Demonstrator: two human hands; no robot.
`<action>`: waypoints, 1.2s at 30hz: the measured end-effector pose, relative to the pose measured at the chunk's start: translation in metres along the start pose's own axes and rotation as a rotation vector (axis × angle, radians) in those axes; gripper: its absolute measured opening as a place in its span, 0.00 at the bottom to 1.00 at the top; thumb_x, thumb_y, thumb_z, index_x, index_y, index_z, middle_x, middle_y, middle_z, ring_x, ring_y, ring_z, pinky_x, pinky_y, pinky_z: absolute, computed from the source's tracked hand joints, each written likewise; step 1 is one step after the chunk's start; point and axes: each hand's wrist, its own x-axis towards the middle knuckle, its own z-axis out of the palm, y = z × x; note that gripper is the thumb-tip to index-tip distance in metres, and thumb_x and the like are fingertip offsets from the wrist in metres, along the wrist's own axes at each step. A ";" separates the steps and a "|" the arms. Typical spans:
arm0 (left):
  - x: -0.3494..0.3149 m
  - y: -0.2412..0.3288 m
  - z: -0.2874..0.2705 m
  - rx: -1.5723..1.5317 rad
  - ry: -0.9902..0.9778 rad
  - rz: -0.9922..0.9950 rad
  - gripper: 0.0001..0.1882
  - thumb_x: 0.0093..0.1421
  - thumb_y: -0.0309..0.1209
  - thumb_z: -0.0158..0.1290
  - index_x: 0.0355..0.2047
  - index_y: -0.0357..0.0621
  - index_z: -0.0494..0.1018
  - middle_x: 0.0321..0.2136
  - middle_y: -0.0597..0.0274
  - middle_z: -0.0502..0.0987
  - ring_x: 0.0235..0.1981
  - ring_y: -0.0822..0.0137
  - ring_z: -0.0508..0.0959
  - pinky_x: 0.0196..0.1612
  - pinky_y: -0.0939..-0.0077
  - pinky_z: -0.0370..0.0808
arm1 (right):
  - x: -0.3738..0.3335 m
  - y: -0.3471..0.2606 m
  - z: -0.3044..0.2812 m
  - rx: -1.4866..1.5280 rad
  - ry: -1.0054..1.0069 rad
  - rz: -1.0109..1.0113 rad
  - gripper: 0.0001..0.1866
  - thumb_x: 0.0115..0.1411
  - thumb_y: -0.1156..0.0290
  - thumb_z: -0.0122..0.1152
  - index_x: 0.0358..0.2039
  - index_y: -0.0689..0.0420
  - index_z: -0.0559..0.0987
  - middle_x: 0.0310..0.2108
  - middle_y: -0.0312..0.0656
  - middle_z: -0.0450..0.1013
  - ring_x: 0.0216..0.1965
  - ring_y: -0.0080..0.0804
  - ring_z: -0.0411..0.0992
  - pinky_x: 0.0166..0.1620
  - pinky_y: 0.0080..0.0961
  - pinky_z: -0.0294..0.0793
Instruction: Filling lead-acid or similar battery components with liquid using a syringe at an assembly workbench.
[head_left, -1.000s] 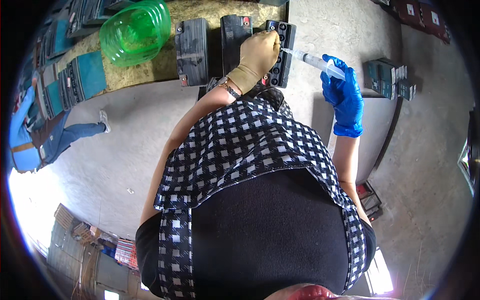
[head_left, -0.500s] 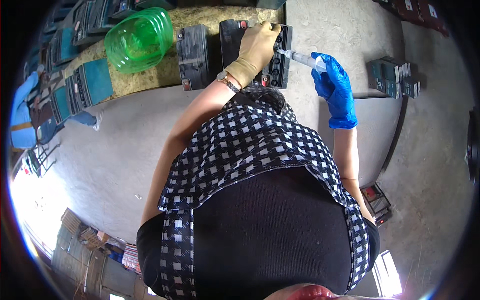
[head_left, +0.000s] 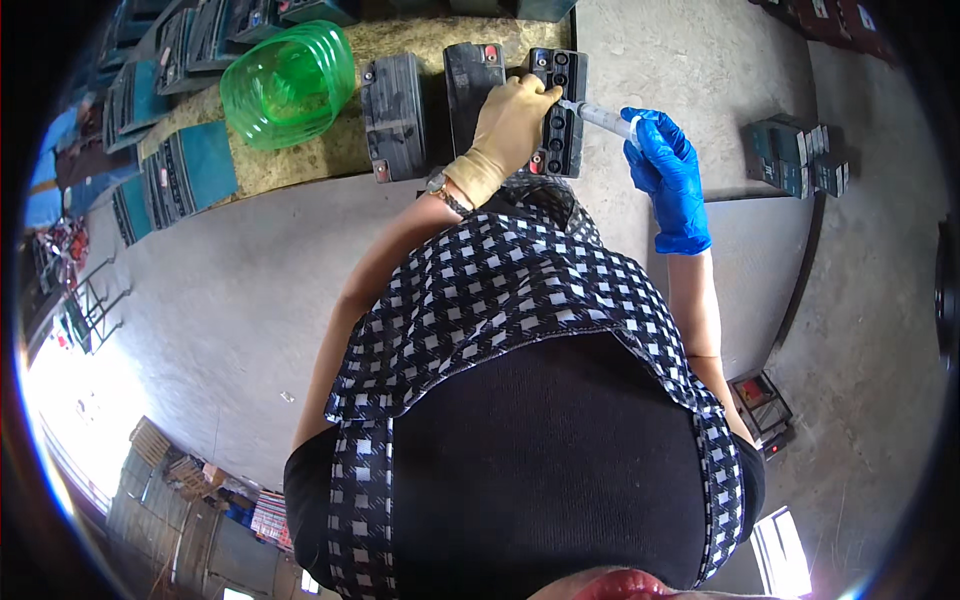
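Observation:
My right hand (head_left: 668,180), in a blue glove, grips a clear syringe (head_left: 605,119) by its plunger end. The syringe slants left, its tip at the row of round holes on top of a black battery (head_left: 570,140). My left hand (head_left: 508,130), in a tan glove with a watch at the wrist, reaches over this battery. Its fingers are curled together, with the fingertips beside the syringe tip. Whatever they may pinch is hidden. Left of it stands a second black battery (head_left: 470,75), partly covered by my left hand, then a third battery (head_left: 393,115).
Nested green plastic tubs (head_left: 290,90) stand left of the batteries on the worn yellowish tabletop (head_left: 250,172). Rows of teal-sided batteries (head_left: 190,165) fill the far left. More boxed units (head_left: 785,150) sit off to the right. A metal rack (head_left: 92,305) stands at the left.
My left fingertips have drawn nearer along the battery top, down to the syringe tip. The syringe stays at the holes. The person in blue at the far left has moved mostly out of sight.

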 end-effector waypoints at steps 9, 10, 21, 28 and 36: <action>-0.002 0.007 -0.005 -0.041 0.017 -0.043 0.21 0.53 0.19 0.49 0.47 0.44 0.78 0.36 0.56 0.76 0.37 0.54 0.75 0.42 0.64 0.73 | -0.005 0.000 0.001 -0.015 0.025 -0.023 0.13 0.63 0.62 0.60 0.43 0.57 0.79 0.21 0.27 0.66 0.19 0.11 0.57 0.21 0.11 0.50; -0.002 0.008 -0.004 -0.034 0.026 -0.039 0.20 0.53 0.19 0.49 0.46 0.43 0.78 0.36 0.56 0.76 0.36 0.54 0.75 0.42 0.64 0.73 | -0.008 -0.001 -0.001 -0.015 0.045 -0.060 0.14 0.63 0.62 0.59 0.43 0.58 0.79 0.21 0.27 0.66 0.19 0.11 0.57 0.21 0.11 0.50; 0.001 0.039 -0.027 -0.050 -0.043 0.021 0.23 0.57 0.26 0.50 0.54 0.34 0.70 0.37 0.55 0.76 0.38 0.57 0.76 0.42 0.67 0.74 | 0.008 -0.062 0.046 0.092 0.167 -0.347 0.20 0.68 0.57 0.50 0.49 0.60 0.76 0.18 0.30 0.63 0.15 0.15 0.54 0.19 0.15 0.48; -0.043 -0.033 -0.114 -1.206 0.292 -0.645 0.25 0.73 0.43 0.34 0.59 0.39 0.65 0.49 0.55 0.77 0.50 0.66 0.77 0.54 0.71 0.72 | 0.034 -0.052 0.175 -0.233 -0.451 -0.232 0.15 0.69 0.61 0.51 0.50 0.53 0.76 0.30 0.29 0.75 0.26 0.14 0.68 0.28 0.12 0.66; -0.065 -0.138 -0.098 -2.559 0.686 -0.852 0.24 0.72 0.44 0.32 0.57 0.43 0.66 0.55 0.53 0.71 0.59 0.58 0.66 0.65 0.60 0.55 | 0.106 0.056 0.263 -1.105 -0.415 -0.857 0.11 0.61 0.61 0.54 0.41 0.50 0.77 0.28 0.49 0.77 0.27 0.51 0.76 0.30 0.45 0.75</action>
